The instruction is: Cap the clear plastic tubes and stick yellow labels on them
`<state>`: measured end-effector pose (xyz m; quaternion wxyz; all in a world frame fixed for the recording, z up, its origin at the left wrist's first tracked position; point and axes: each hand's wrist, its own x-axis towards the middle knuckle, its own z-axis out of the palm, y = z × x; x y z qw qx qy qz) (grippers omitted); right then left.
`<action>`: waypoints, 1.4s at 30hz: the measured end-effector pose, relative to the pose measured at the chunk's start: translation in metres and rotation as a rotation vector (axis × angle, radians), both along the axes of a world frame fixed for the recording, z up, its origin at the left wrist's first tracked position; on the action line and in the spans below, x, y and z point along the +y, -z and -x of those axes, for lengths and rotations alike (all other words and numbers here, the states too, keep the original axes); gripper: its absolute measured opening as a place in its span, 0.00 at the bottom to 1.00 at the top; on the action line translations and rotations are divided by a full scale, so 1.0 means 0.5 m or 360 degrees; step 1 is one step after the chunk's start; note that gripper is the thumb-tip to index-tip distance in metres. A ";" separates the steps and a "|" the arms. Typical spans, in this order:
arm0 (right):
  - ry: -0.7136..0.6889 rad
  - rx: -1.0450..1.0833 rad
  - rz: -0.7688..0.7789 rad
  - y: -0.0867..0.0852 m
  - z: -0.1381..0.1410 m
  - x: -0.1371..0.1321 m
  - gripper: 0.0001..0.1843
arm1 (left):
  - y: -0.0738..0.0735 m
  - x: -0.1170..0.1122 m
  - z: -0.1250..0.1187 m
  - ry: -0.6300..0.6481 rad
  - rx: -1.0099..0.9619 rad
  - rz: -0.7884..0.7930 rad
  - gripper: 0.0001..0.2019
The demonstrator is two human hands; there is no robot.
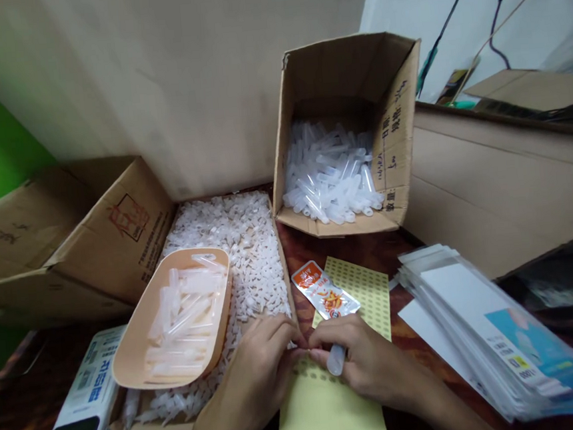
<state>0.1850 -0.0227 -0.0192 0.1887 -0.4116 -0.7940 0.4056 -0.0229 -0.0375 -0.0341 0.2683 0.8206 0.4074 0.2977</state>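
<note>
My left hand and my right hand meet fingertip to fingertip over a yellow sticker sheet on the dark wooden table. The right hand's fingers are curled around a small clear plastic tube that sticks out below them. My left hand pinches at the point where the hands touch; what it pinches is too small to make out. A small orange sachet lies just beyond the hands on the sheet.
A peach scoop tray of tubes rests on a flat box of small white caps. A tipped carton holds more tubes. Stacked printed bags lie at right. Cardboard boxes and a white device sit at left.
</note>
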 end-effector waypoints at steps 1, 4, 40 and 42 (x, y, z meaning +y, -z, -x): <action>-0.0001 -0.0007 -0.0002 0.001 0.000 -0.001 0.09 | 0.000 0.000 0.000 0.0001 0.0024 0.0010 0.07; -0.0011 -0.0007 0.0008 0.004 -0.002 -0.001 0.09 | 0.002 0.001 -0.001 0.0009 0.0103 0.0021 0.07; 0.0031 0.0230 -0.0100 0.048 0.028 -0.006 0.07 | -0.031 -0.015 -0.022 -0.0091 -0.0603 0.0459 0.07; 0.0032 0.0240 -0.0106 0.050 0.028 -0.005 0.06 | -0.032 -0.015 -0.022 -0.0089 -0.0590 0.0462 0.07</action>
